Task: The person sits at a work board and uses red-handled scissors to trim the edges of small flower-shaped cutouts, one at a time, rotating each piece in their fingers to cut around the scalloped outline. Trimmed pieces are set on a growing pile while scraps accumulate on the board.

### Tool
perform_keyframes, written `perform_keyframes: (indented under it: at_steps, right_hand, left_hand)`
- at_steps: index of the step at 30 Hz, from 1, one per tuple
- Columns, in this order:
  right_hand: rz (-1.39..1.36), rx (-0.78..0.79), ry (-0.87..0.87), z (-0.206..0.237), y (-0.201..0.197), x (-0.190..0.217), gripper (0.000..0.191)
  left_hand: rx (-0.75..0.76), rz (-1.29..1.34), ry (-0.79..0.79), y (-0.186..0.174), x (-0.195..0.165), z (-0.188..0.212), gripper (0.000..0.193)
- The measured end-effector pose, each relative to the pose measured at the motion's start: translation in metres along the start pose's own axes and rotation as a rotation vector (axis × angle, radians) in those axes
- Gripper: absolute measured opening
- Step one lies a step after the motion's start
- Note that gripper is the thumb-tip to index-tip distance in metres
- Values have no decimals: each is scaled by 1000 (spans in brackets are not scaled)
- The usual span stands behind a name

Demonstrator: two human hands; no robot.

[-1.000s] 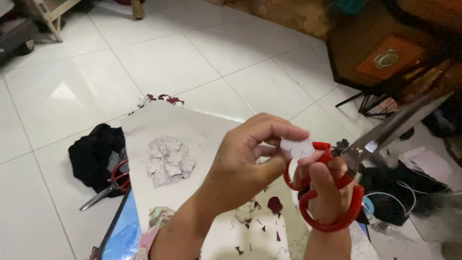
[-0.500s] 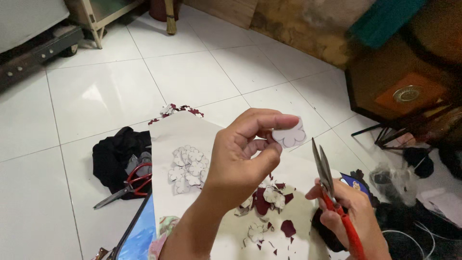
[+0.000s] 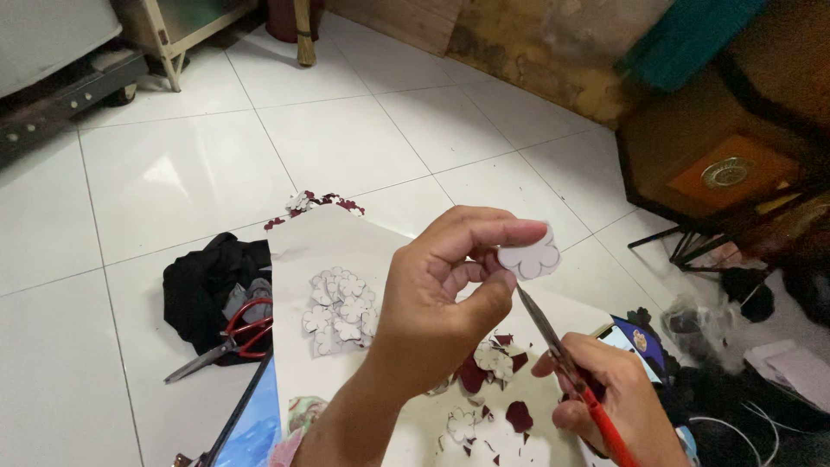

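I see my right hand (image 3: 618, 402) has lowered the scissors (image 3: 562, 359) under the paper flower (image 3: 529, 259), which my left hand's (image 3: 441, 303) fingers (image 3: 493, 233) go on pinching, so trimming resumes.

Your single head-worn camera looks steeply down and forward from above your own arms, close on your left hand (image 3: 450, 294) and right hand (image 3: 618, 398) in the lower middle of the frame. Beyond them it takes in the white glossy tiled floor (image 3: 173, 182), facing a rough yellowish wall (image 3: 536, 52) along the top edge. No second view shares the scene.
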State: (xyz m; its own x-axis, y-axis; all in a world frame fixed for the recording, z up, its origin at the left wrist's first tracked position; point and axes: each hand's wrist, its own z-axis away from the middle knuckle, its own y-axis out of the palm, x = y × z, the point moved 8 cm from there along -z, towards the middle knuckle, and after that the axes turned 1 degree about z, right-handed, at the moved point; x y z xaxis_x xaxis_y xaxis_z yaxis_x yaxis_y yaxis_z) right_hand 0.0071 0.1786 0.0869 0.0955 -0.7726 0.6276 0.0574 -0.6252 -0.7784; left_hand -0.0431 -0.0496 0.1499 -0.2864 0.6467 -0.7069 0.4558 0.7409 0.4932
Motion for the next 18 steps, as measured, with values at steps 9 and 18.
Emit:
perform_keyframes:
  at_steps: [9, 18]
  right_hand:
    - [55, -6, 56, 1, -2, -9, 85]
    - [45, -28, 7, 2, -5, -6, 86]
  left_hand:
    - [13, -26, -4, 0, -2, 1, 43]
    - [-3, 20, -5, -1, 1, 2, 39]
